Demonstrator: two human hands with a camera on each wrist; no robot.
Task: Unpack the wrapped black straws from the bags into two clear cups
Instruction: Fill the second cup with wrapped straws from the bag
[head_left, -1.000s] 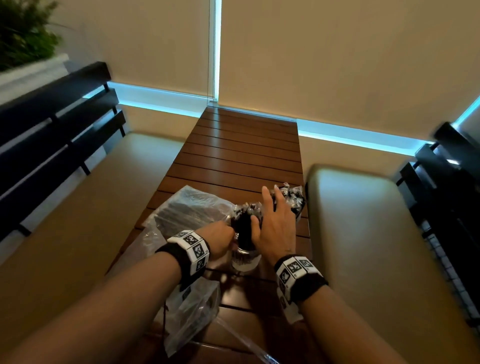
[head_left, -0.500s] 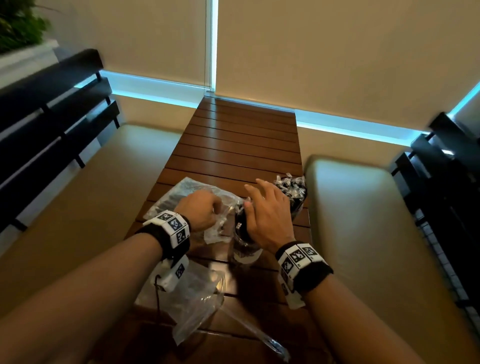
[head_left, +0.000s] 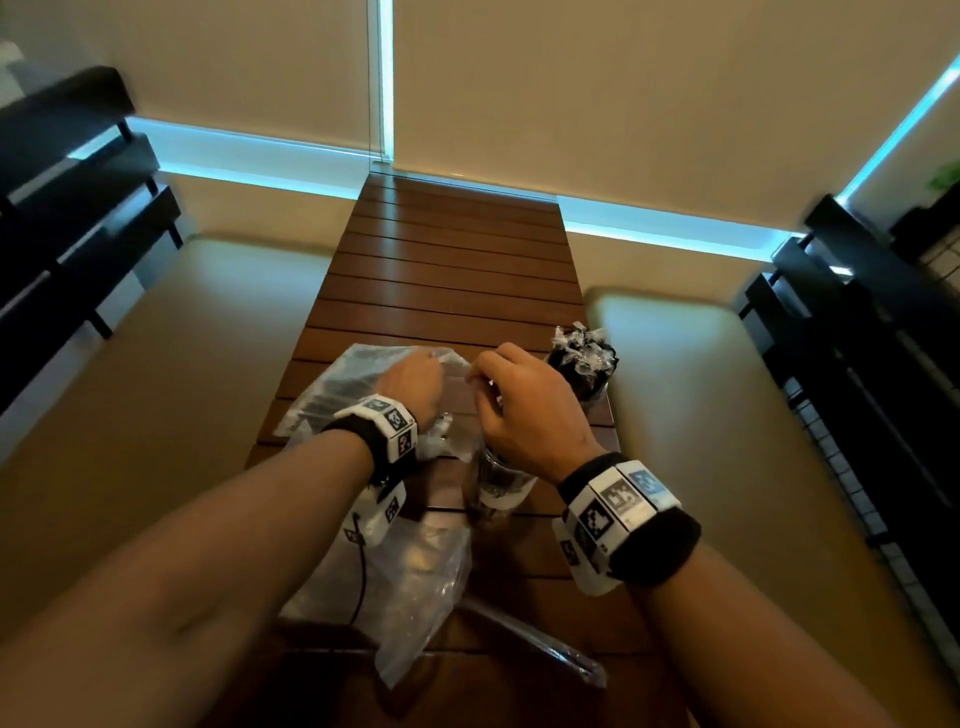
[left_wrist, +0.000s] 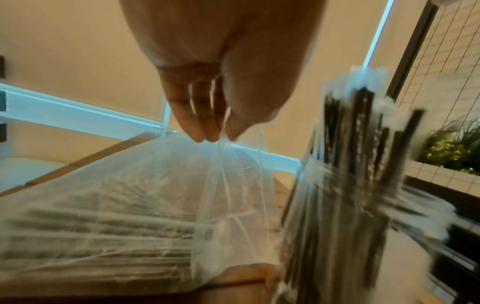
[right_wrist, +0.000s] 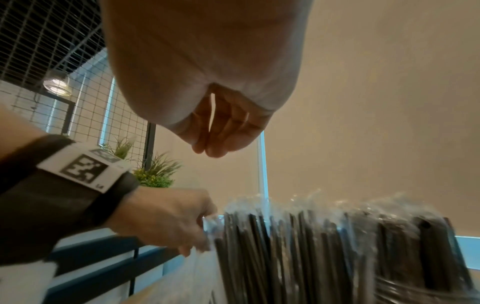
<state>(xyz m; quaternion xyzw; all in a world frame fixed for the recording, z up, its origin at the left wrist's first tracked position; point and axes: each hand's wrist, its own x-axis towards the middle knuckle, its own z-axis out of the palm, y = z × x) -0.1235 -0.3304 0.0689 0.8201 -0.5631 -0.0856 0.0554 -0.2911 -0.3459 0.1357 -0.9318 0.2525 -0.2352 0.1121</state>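
The table (head_left: 457, 270) runs long and slatted away from the person, with the work gathered at its near end. Left of centre lies a bag (head_left: 332, 387) with straws (left_wrist: 98, 232) inside it, wrapped and lying flat. The left hand (head_left: 410, 382) pinches the film at the bag's right end between thumb and fingertips (left_wrist: 205, 131). A second bag (head_left: 410, 587) lies crumpled nearer the person; what it holds cannot be told.

Judging by this, the step in hand is opening the far bag to get more straws out. Both cups already look well stocked: the near cup (head_left: 501, 480) stands under the right wrist, the far cup (head_left: 584, 371) at the table's right edge, straw tops bristling out of it. The next move calls for the mouth to be pulled wide, likely by both hands, and then a bundle drawn out endwise without dragging the bag into the near cup, which stands just beside it.

The right hand (head_left: 524, 410) hovers above the near cup, fingers bunched, tips together; whether they nip any film cannot be told. The head view shows the layout but hides the pinch. The left wrist view shows the film gathered at the fingertips. The right wrist view shows the cup's straws upright below the right hand.
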